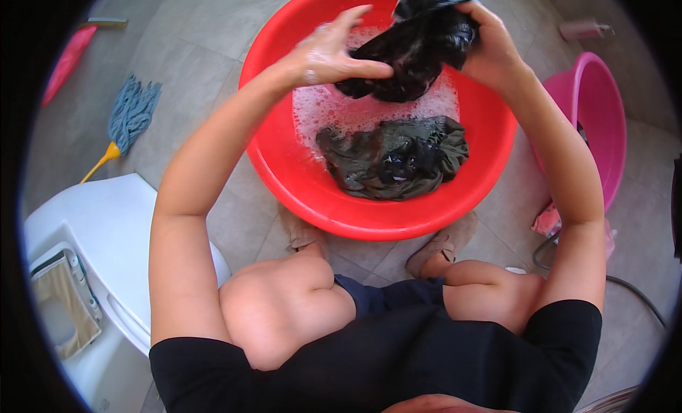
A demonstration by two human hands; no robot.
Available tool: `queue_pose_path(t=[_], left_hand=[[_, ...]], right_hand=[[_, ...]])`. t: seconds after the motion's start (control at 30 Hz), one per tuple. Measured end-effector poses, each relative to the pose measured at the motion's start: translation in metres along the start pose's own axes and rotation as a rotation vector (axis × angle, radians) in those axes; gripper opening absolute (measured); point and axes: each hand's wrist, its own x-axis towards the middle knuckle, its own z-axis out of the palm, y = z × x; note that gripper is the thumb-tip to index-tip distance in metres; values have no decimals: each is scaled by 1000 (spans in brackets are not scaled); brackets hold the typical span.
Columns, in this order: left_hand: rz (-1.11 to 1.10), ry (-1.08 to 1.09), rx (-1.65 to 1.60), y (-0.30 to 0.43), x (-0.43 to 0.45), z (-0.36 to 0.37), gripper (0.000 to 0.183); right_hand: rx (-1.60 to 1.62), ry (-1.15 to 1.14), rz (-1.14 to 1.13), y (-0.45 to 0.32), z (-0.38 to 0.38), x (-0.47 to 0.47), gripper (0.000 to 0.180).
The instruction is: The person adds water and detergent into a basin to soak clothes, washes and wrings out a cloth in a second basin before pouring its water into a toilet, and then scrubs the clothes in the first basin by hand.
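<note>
A wet black garment (421,56) hangs bunched above the far part of a red plastic basin (367,229). My right hand (490,48) grips its right side. My left hand (330,56), wet with some foam, has its fingers spread at the garment's left side; the thumb overlaps the fabric. Soapy water with pinkish-white suds (341,112) fills the basin's bottom. In its near half lies a crumpled dark olive garment (394,170), partly soaked, with a darker wet patch in the middle.
On the left are a blue string mop (133,114) with a yellow socket and a white fixture (101,210). A pink tub (602,120) stands tilted on the right, with a dark hose (636,293) on the tiles. My shoes (447,242) flank the basin's near side.
</note>
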Motion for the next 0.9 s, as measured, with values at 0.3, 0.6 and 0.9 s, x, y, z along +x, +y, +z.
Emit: queue_pose_path(t=[0.3,0.6,0.9], left_hand=[[-230,-372,-1190,-6,21,-8,31],[-417,-696,-1590,-13,16,-16,46],[-401,-435,-337,-17,24,8,40]], right_hand=[[-1445,-31,-268,-3,-17,-2,51],[-372,30,161,13,-16,11,33],[-195,-227,95,12,3,3,69]])
